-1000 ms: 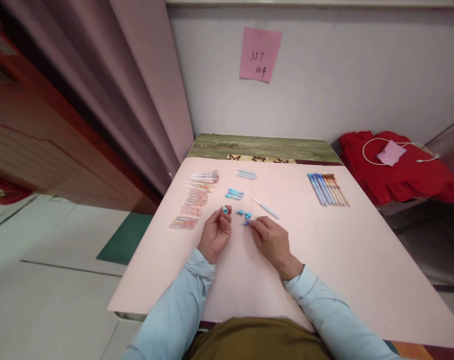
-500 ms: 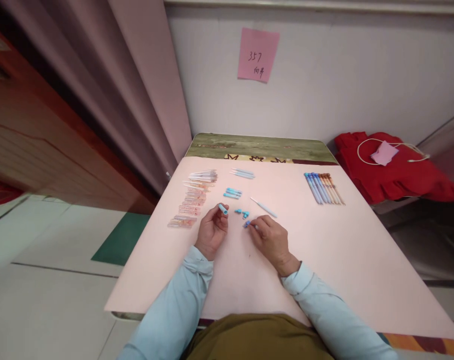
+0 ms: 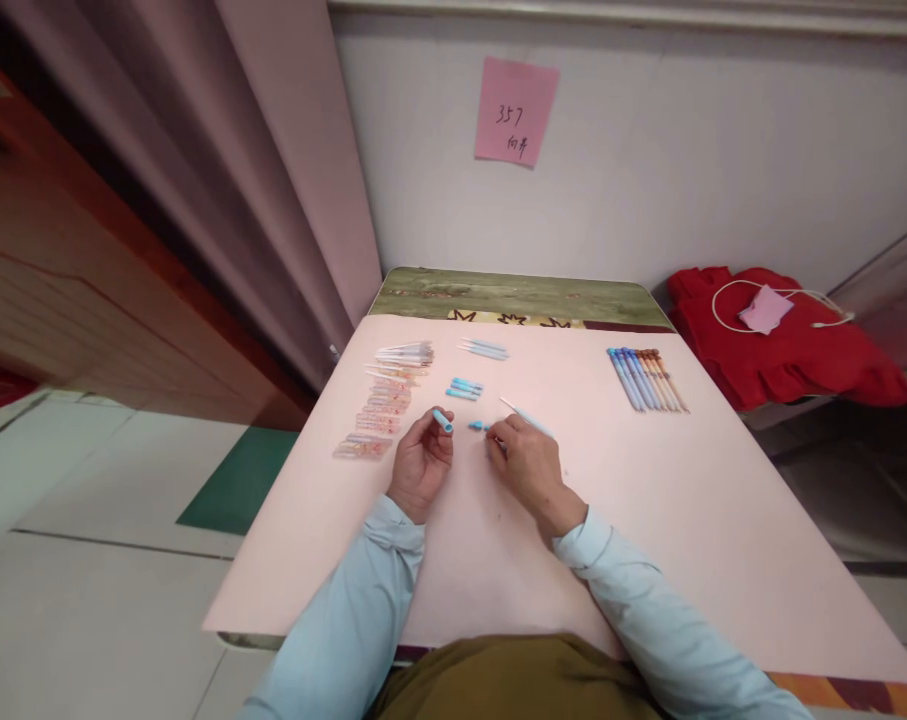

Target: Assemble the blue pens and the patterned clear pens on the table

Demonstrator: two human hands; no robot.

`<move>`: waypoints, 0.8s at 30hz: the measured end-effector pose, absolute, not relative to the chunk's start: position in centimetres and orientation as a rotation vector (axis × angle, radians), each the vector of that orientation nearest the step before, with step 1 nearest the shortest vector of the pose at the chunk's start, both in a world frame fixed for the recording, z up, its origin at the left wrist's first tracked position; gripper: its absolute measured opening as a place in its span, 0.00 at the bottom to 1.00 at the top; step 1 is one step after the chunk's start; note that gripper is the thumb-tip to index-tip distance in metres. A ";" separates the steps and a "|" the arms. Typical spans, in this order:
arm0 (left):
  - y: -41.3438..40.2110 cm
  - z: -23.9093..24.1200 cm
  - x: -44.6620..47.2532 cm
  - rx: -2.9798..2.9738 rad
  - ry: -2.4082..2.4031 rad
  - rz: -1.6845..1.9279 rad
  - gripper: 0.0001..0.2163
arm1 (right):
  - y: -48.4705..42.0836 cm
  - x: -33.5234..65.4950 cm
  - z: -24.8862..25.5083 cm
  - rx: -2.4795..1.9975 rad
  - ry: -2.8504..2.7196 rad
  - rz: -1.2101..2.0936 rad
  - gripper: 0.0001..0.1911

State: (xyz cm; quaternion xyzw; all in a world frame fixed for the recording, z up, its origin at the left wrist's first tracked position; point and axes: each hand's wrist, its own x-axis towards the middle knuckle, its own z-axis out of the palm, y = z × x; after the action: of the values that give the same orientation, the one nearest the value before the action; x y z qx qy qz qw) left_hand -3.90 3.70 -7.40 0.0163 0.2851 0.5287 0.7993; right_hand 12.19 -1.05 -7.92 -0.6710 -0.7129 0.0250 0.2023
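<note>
A short light-blue pen barrel (image 3: pixel 443 421) is held between the thumb and fingers of my left hand (image 3: pixel 421 460), its open end facing right. My right hand (image 3: pixel 528 460) is palm-down on the paper, fingertips bunched at the small blue pen parts. One of those blue parts (image 3: pixel 475 426) lies just left of the fingertips; others are mostly covered by the fingers, so what they pinch is hidden. Past the right knuckles lies a white-blue pen rod (image 3: pixel 525 414), partly covered. Several blue barrels (image 3: pixel 464 388) lie beyond my hands, with pale slim rods (image 3: pixel 484 349) farther back.
On the left, clear patterned barrels (image 3: pixel 374 422) and white rods (image 3: pixel 406 353) lie in rows. A row of blue and brown pens (image 3: pixel 646 380) lies at the right. Pale paper (image 3: pixel 693 560) covers the table. Beyond it, a red cloth (image 3: pixel 790 350) carries a white cable.
My right hand has shifted slightly left and away from me, over the small blue parts, and now covers more of them. My left hand still holds the barrel, almost unmoved.
</note>
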 end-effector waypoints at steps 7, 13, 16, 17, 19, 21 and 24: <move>3.8 -7.6 -3.9 0.015 0.600 1.107 0.11 | -0.4 11.6 -6.9 -1.946 -2.106 0.040 0.09; 3.9 -7.6 -4.0 0.024 0.616 1.103 0.12 | 0.6 11.3 -6.1 -2.067 -2.128 0.119 0.10; 3.9 -7.6 -3.9 0.032 0.622 1.107 0.12 | 0.7 12.4 -6.0 -2.072 -1.987 0.180 0.09; 3.9 -7.5 -3.9 0.031 0.623 1.110 0.12 | 0.6 12.8 -5.9 -2.069 -1.934 0.187 0.09; 3.9 -7.5 -3.8 0.026 0.619 1.111 0.12 | 0.0 13.3 -6.0 -2.042 -1.882 0.188 0.08; 3.9 -7.5 -3.8 0.027 0.614 1.103 0.12 | -0.8 13.3 -6.3 -1.962 -1.935 0.176 0.07; 3.9 -7.6 -3.8 0.030 0.615 1.084 0.12 | -1.6 12.4 -7.0 -1.820 -2.107 0.069 0.05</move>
State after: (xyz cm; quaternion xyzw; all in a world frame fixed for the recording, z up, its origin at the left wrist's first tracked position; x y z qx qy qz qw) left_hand -3.80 3.93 -7.59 0.0142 0.2879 0.5075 0.8120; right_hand 12.44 -1.61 -6.95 -0.6430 -0.7447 0.0242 0.1773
